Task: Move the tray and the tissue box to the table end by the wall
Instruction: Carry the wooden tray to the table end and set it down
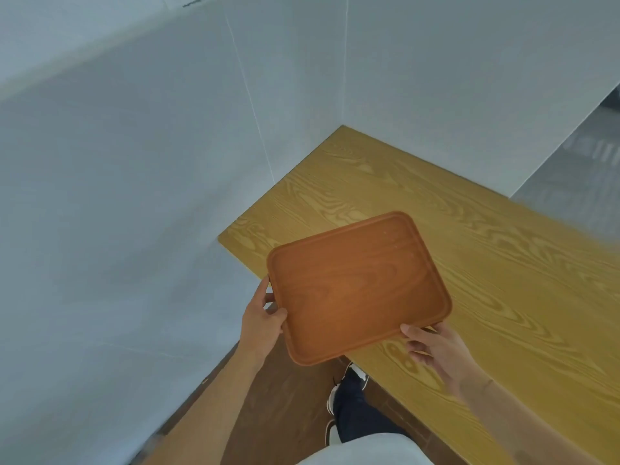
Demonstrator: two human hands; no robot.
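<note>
Tray in carriage over table's near edge.
Our left hand (265, 317) and right hand (432, 347) pinch the orange-brown rounded rectangular wooden tray (359, 286) by opposite rims, level above the yellow wood-grain table (503, 263), probably for setting down toward the wall corner; tissue box unseen.

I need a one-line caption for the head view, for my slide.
Both hands, left hand and right hand, hold an empty tray over the table near the wall.
</note>
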